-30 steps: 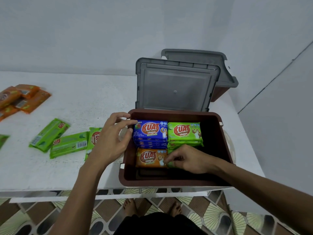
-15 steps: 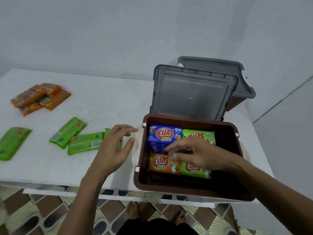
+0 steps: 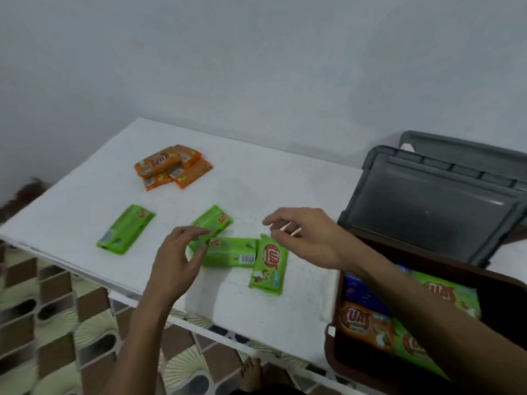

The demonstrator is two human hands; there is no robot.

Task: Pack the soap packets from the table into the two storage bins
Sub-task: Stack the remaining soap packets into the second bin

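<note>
Bare tabletop (image 3: 256, 189) flanks the green packets (image 3: 125, 230) (loosely spread); raised lid (image 3: 427, 206) seemingly blocks rightward.

The brown bin (image 3: 332, 354) at 4 o'clock is cut off by the right and bottom edges. The right forearm (image 3: 427, 317) lies across it, hiding most of the blue packets (image 3: 356, 289) and part of the green packets (image 3: 445, 292) inside. Behind the raised grey lid (image 3: 427, 212) at 2 o'clock only another lid's rim (image 3: 456, 143) shows; its bin is hidden. The left hand's fingers (image 3: 191, 232) cover the near end of one green packet (image 3: 214, 222) on the surface (image 3: 256, 178); whether they touch it is unclear. The packets' small print is blurred, and the floor (image 3: 42, 323) at 8 o'clock is smeared.
</note>
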